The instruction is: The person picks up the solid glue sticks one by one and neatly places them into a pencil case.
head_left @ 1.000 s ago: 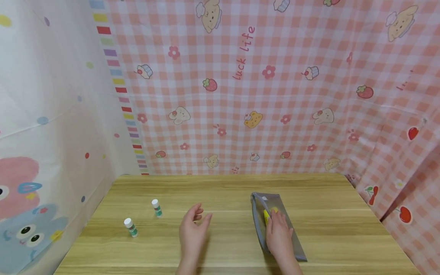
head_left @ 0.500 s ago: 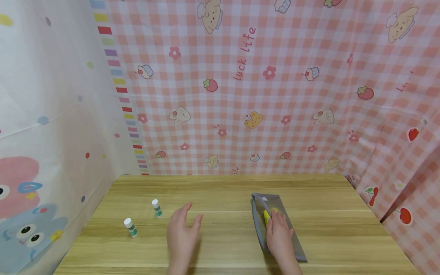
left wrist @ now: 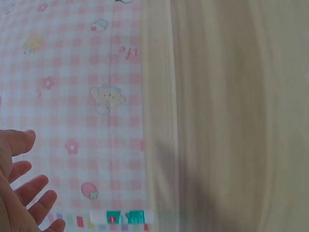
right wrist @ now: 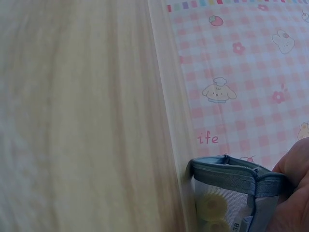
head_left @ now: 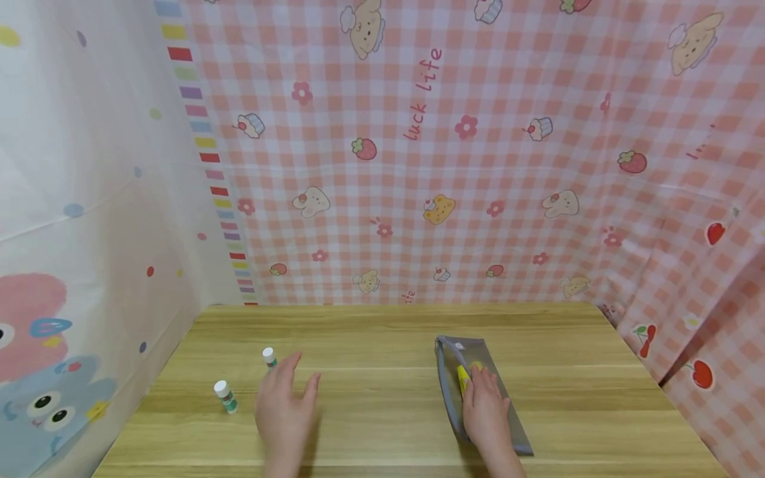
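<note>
Two small white-capped bottles with green labels stand at the table's left: the nearer bottle (head_left: 226, 397) and the farther bottle (head_left: 270, 358), partly hidden by the left hand. That left hand (head_left: 285, 411) hovers just right of them, fingers spread and holding nothing; in the left wrist view one bottle (left wrist: 121, 217) shows low in the frame. On the right lies a grey zip pouch (head_left: 512, 425) with a mesh side, yellow items (head_left: 463, 379) showing in it. The right hand (head_left: 487, 415) rests over the pouch; in the right wrist view its fingers are mostly out of frame beside the pouch (right wrist: 236, 193).
The wooden table (head_left: 382, 332) ends at a pink checked cloth (head_left: 382, 172) hung behind it. A white patterned cloth (head_left: 107, 219) hangs on the left side.
My left hand has moved left, toward the bottles, and now covers part of the farther one. The right hand and the pouch have stayed in place.
</note>
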Demonstrator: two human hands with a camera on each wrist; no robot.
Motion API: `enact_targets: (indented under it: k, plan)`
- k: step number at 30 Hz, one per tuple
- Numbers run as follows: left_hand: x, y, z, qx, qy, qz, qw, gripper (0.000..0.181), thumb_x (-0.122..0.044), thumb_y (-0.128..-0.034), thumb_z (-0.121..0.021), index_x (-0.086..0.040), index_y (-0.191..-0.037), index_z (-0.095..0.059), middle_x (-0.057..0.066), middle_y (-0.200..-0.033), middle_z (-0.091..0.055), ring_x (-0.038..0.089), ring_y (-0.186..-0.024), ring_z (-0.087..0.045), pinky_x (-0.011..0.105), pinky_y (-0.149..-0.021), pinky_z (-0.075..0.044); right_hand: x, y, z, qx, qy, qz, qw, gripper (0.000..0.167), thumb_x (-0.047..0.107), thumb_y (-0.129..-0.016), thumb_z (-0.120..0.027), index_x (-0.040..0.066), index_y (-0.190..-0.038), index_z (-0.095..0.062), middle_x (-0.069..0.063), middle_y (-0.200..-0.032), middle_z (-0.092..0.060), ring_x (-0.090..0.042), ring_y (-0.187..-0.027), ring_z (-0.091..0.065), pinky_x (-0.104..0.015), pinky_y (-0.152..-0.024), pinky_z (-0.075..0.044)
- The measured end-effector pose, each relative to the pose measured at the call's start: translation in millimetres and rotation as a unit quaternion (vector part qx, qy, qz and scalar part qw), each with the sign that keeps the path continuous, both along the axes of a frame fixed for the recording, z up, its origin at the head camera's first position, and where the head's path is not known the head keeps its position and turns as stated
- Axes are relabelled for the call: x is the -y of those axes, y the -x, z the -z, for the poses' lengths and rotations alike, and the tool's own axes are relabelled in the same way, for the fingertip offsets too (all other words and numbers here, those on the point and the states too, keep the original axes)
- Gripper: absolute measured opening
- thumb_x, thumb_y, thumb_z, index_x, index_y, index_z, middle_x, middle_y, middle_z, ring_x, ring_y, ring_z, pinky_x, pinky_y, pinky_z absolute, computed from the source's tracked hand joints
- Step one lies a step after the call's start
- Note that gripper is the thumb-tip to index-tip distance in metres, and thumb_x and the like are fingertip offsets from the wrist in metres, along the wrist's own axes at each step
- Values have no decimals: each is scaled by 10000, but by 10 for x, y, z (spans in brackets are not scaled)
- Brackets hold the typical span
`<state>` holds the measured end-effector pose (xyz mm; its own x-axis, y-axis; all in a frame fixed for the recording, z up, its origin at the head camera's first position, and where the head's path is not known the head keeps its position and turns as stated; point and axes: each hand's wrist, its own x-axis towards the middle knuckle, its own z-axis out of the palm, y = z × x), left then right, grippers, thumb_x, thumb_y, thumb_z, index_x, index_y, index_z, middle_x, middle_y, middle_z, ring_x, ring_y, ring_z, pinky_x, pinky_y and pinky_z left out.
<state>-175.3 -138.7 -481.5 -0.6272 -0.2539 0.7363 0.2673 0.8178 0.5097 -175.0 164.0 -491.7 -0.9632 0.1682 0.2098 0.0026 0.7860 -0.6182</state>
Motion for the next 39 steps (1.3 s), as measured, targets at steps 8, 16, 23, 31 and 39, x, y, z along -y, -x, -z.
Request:
enact_targets:
  k: [8,16,23,31,39]
  plan:
    - [251,-31,-17,-140,11,-327,9994,523,-43,-663,-898,2,-1127,-660,207,-1050,-691,432,-958,-623,593,-809,-475,-5,1,17,-68,19,-10,10000,387,69,-1025,-436,-174,-1322,-484,-416,-1375,-408,-590,-1297,-347,-838,-943,-231]
    - [458,-91,-39,-28,-217,-634,9978,504,-52,-698,-873,11,-1150,-659,235,-1081,-675,444,-987,-594,595,-816,-459,-10,6,20,-35,19,13,10000,385,66,-1022,-439,-170,-1323,-487,-413,-1375,-410,-593,-1296,-346,-839,-943,-226]
    - [613,-145,-43,111,-395,-705,9967,531,-26,-702,-867,30,-1177,-638,273,-1121,-651,470,-1016,-580,600,-897,-429,-9,11,18,50,-10,33,10000,393,66,-1021,-426,-167,-1332,-479,-408,-1384,-404,-588,-1303,-339,-834,-951,-225]
    - [790,-180,-32,575,-727,-959,9911,530,-47,-762,-836,42,-1232,-608,287,-1190,-626,480,-1057,-560,608,-926,-416,-9,11,29,12,26,38,10000,390,64,-1020,-429,-165,-1331,-480,-411,-1382,-403,-590,-1303,-336,-834,-954,-218]
    - [940,-217,-43,1224,-1439,-994,9769,568,-91,-838,-779,69,-1325,-535,318,-1297,-550,513,-1181,-483,659,-995,-361,-8,10,25,50,73,49,9999,393,70,-1025,-427,-163,-1338,-475,-412,-1389,-393,-588,-1310,-328,-830,-961,-216]
